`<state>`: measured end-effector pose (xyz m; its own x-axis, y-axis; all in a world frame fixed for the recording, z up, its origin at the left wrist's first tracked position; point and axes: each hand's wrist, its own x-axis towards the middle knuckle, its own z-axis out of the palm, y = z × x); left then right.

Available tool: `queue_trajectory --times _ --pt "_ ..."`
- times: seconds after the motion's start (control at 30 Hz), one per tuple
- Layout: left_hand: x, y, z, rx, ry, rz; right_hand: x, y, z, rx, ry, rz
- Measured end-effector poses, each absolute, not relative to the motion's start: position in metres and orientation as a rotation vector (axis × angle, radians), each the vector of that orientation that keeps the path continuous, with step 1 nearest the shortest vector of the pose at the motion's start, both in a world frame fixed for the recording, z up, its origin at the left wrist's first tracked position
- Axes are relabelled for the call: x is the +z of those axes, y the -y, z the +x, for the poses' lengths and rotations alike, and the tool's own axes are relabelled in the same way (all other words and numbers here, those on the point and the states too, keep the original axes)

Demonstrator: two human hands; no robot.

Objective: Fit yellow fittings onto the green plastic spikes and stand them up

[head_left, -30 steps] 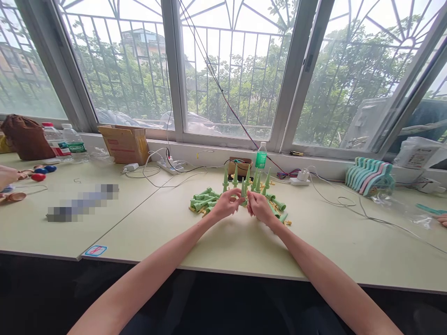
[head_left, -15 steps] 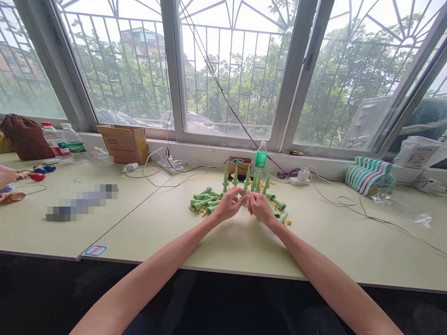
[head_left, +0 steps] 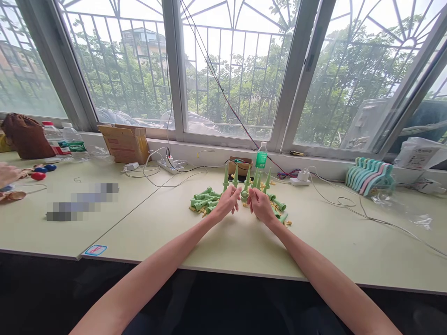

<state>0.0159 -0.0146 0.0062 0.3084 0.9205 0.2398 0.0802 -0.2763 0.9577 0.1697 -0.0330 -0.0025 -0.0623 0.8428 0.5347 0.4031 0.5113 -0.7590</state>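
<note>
In the head view, both hands are working close together over the pale, smooth-topped bench [head_left: 226, 246], right in front of a cluster of light-green cone-shaped pieces. The left hand [head_left: 228, 203] is hovering just beside the heap of light-green tubular parts [head_left: 201, 204], its fingers sitting loosely bent and narrow, with no part showing in them. The right hand [head_left: 259, 204] is facing it across a slim gap, thumb and fingers drawn close in a pinch. Between them a small rounded light-green piece [head_left: 244, 195] is showing; it may be sitting in the right fingers or standing just behind them, and from this angle I can't tell which, nor whether either hand is hiding something small.

Behind the knuckles, slender pointed light-green cones [head_left: 267, 180] are standing upright in a loose group, while small yellow bits [head_left: 288, 223] are lying around the edges. Farther back, a clear bottle with green liquid or label [head_left: 261, 158] is standing near the windowsill.

For good handling, I'd judge, the right fingers should be pinching lightly and squarely, the left fingers steadying from the opposite side, and both wrists staying low, so the knuckles aren't toppling those upright cones.
</note>
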Motion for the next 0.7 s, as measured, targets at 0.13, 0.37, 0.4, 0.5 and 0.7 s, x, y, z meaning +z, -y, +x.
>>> queue_trajectory --times 0.13,0.37,0.4,0.5,0.7 --pt "0.0075 0.0156 0.0134 0.888 -0.877 1.531 -0.0029 0.0327 0.1703 0.524 1.696 -1.068" --pt "0.0101 0.0153 0.0093 0.845 -0.885 1.531 -0.0037 0.0327 0.1706 0.555 1.702 -1.066" --pt "0.0104 0.0156 0.0092 0.829 -0.886 1.532 -0.0034 0.0331 0.1706 0.556 1.702 -1.066" --pt "0.0096 0.0163 0.0095 0.799 -0.867 1.523 -0.0017 0.035 0.1709 0.561 1.711 -1.072" --pt "0.0067 0.0149 0.0091 0.861 -0.783 1.521 0.0009 0.038 0.1705 0.573 1.708 -1.071"
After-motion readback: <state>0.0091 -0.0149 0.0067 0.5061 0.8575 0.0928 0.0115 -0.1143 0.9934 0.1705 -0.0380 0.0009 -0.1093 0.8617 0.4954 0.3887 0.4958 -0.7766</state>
